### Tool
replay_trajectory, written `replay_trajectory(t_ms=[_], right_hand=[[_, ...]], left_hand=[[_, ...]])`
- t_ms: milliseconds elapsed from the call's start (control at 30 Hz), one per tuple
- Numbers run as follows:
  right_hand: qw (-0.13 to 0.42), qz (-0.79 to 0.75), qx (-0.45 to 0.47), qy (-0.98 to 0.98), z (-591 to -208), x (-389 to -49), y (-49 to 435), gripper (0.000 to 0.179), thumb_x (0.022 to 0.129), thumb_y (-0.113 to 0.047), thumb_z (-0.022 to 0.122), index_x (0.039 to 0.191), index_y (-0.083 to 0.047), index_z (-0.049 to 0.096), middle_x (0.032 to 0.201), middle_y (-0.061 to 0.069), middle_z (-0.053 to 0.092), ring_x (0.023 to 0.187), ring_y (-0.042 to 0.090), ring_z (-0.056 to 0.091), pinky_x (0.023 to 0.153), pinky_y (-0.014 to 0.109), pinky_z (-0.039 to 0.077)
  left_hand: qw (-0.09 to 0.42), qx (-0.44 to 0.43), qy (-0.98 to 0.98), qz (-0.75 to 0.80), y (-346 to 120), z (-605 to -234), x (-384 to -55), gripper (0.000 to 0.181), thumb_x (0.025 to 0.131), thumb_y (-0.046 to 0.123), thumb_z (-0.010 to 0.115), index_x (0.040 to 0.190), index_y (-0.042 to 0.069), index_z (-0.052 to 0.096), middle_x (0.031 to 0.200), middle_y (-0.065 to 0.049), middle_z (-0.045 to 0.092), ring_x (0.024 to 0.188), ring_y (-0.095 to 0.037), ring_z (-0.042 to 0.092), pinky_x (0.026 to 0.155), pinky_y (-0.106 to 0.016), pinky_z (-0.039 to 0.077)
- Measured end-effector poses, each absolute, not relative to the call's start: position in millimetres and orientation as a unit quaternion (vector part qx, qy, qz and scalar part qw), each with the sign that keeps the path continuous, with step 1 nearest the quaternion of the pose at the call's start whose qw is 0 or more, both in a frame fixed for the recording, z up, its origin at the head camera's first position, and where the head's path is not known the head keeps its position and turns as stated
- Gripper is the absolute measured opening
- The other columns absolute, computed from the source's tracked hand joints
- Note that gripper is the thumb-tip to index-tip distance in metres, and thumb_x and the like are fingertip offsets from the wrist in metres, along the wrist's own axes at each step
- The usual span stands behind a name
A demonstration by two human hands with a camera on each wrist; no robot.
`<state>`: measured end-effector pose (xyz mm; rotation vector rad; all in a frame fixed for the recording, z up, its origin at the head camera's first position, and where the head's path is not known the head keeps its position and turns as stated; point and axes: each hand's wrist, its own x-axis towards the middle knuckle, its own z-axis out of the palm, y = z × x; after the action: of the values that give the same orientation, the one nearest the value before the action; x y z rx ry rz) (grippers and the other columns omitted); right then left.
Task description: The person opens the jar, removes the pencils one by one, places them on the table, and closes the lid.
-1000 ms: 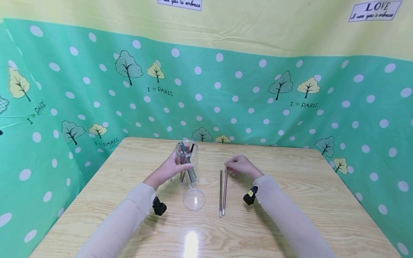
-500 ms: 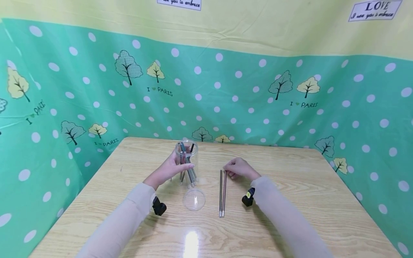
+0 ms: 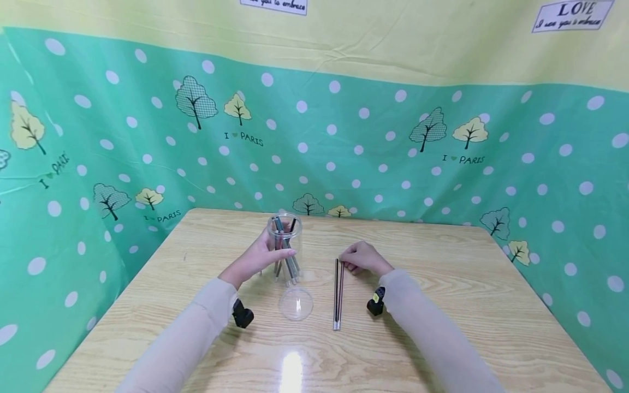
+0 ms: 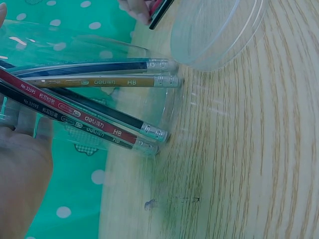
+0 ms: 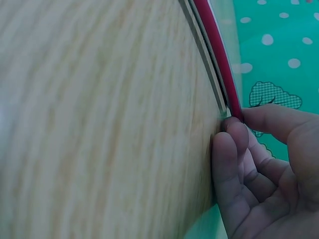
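My left hand [image 3: 256, 257] grips a clear plastic jar [image 3: 298, 245] with its fingers around the side. Inside the jar stand several pencils, among them a red pencil [image 4: 89, 112], eraser ends down. To the right, a black pencil [image 3: 336, 284] and a dark red pencil [image 3: 341, 284] lie side by side on the table, metal-banded ends toward me. At the far tip of the dark red one, my right hand [image 3: 365, 258] pinches it between thumb and finger. In the right wrist view the dark red pencil [image 5: 215, 45] meets the fingertips, the black one right beside it.
A clear round lid [image 3: 296, 304] lies on the wooden table [image 3: 442, 305] in front of the jar. A polka-dot curtain [image 3: 354, 136] hangs behind the table's far edge and along both sides.
My right hand has moved slightly left and toward me, bringing the dark red pencil alongside the black one, their near ends now together. The left hand and the jar have stayed put.
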<state>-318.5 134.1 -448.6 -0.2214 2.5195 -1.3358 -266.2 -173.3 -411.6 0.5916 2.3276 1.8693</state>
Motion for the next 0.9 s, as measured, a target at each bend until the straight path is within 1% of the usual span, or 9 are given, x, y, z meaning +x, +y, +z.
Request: replay_trajectory(t_ms=[200,367,600,767,900], right_hand=[[0.131,-0.454,-0.077,0.878,-447.3,-316.5,131.7,0.015,0.093,-0.017,0.072,0.088,-0.003,0.072,0.073,0.006,0.065,0.06,0.013,0.06,0.057,0.026,0.057],[0.13,-0.45,-0.073,0.881,-447.1,-315.9,130.7,0.015,0.093,-0.017,0.072,0.091,-0.003,0.072,0.074,0.006,0.065,0.06,0.013,0.06,0.057,0.026,0.057],[0.128,-0.448,-0.073,0.882,-449.1,-317.0,130.8,0.015,0.094,-0.017,0.071,0.094,-0.003,0.073,0.075,0.007,0.066,0.062,0.013,0.061,0.057,0.026,0.057],[0.131,-0.447,-0.075,0.882,-448.5,-316.4,130.6,0.015,0.095,-0.017,0.071,0.097,-0.002,0.074,0.077,0.007,0.067,0.064,0.014,0.061,0.058,0.026,0.057],[0.131,-0.447,-0.076,0.881,-448.1,-316.2,130.8,0.016,0.095,-0.017,0.07,0.099,-0.002,0.074,0.078,0.007,0.067,0.065,0.014,0.062,0.058,0.026,0.057]], left_hand=[[0.048,0.195,0.765,0.612,-173.2,-411.8,-266.0,0.07,0.093,0.019,0.074,0.15,0.027,0.034,0.154,-0.006,0.04,0.143,-0.031,0.035,0.114,-0.057,0.029],[0.048,0.193,0.765,0.613,-173.4,-411.8,-265.5,0.07,0.093,0.019,0.075,0.149,0.029,0.035,0.153,-0.005,0.041,0.142,-0.031,0.036,0.113,-0.057,0.03],[0.05,0.194,0.763,0.614,-173.4,-412.0,-266.4,0.071,0.093,0.018,0.074,0.151,0.026,0.033,0.154,-0.007,0.039,0.143,-0.031,0.035,0.114,-0.057,0.03],[0.051,0.192,0.763,0.615,-173.4,-411.6,-266.0,0.07,0.093,0.019,0.074,0.15,0.027,0.034,0.153,-0.006,0.04,0.142,-0.031,0.037,0.113,-0.056,0.032],[0.051,0.192,0.764,0.614,-173.1,-411.4,-265.5,0.072,0.093,0.019,0.074,0.151,0.022,0.032,0.153,-0.006,0.04,0.142,-0.031,0.037,0.113,-0.057,0.03]])
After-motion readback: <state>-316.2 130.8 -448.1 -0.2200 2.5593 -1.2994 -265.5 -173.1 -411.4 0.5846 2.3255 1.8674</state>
